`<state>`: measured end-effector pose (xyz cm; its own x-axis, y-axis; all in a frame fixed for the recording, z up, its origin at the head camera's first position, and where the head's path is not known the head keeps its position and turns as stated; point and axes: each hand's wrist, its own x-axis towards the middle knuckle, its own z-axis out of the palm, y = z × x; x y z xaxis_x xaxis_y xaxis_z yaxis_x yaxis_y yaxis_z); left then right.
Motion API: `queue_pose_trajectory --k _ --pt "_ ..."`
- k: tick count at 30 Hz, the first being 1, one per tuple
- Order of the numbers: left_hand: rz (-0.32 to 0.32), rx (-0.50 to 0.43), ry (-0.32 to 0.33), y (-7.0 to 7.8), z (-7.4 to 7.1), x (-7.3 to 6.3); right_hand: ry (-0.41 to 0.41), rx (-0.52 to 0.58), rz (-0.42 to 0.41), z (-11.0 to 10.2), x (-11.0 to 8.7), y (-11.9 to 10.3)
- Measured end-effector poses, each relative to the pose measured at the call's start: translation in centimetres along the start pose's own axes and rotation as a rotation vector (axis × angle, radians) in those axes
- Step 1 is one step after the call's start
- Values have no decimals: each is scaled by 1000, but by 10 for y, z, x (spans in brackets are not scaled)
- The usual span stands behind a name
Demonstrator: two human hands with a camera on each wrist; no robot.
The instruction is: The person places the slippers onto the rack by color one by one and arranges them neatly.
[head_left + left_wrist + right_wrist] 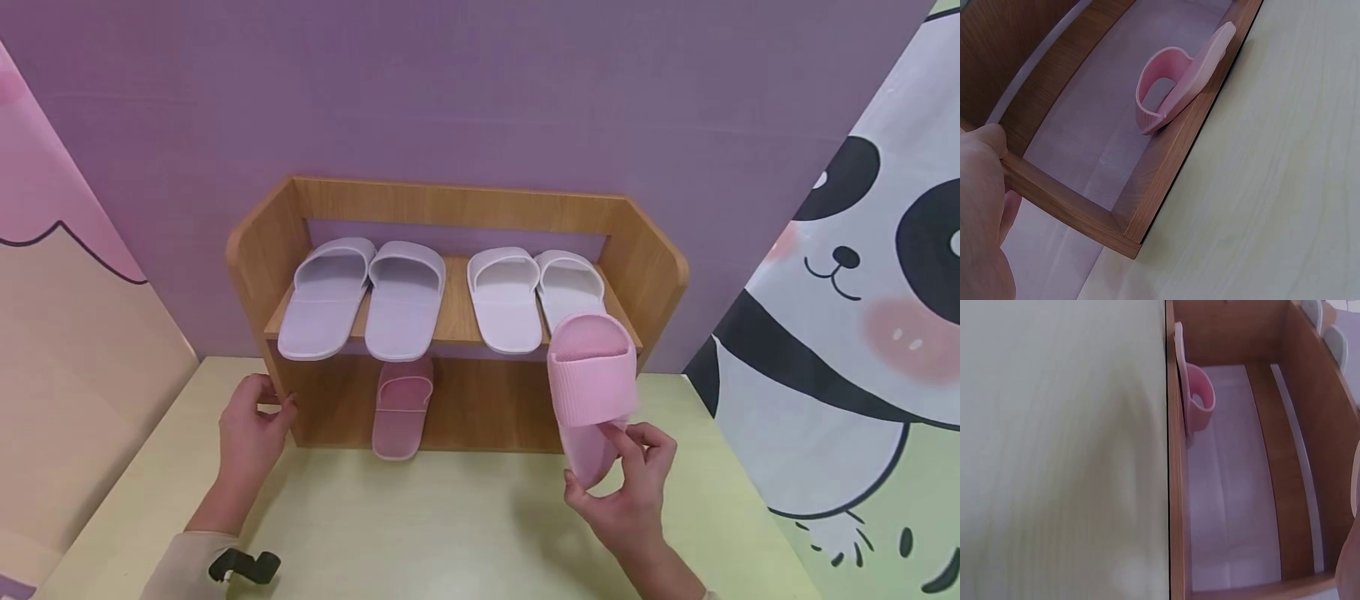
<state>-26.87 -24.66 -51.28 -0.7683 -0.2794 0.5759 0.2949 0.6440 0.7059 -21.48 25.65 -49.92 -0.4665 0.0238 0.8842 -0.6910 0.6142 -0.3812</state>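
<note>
In the head view my right hand (630, 492) pinches the sole of a pink slipper (596, 379) near its heel end. That slipper is raised in front of the right part of a wooden two-tier rack (461, 204), partly covering a white slipper behind it. My left hand (255, 425) grips the rack's left side panel, thumb and fingers on either side of its edge, also seen in the left wrist view. On the bottom shelf sits another pink slipper (401, 412), left of the middle. The right wrist view shows only a sliver of my right hand (1350, 556) at its edge.
The top shelf carries a pair of pale lilac slippers (326, 300) on the left and a pair of white slippers (506, 300) on the right. A pale wood-grain table (420, 525) lies under the rack. Behind is a purple wall (465, 92); a panda picture (847, 333) covers the right side.
</note>
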Motion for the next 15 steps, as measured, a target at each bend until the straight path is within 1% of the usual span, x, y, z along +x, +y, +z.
queue_pose_trajectory --k 7,15 --pt "-5 -11 -1 -2 1 0 -74 41 -35 11 -4 -9" --pt "20 -24 30 0 0 0 -105 102 -91 24 -9 -17"
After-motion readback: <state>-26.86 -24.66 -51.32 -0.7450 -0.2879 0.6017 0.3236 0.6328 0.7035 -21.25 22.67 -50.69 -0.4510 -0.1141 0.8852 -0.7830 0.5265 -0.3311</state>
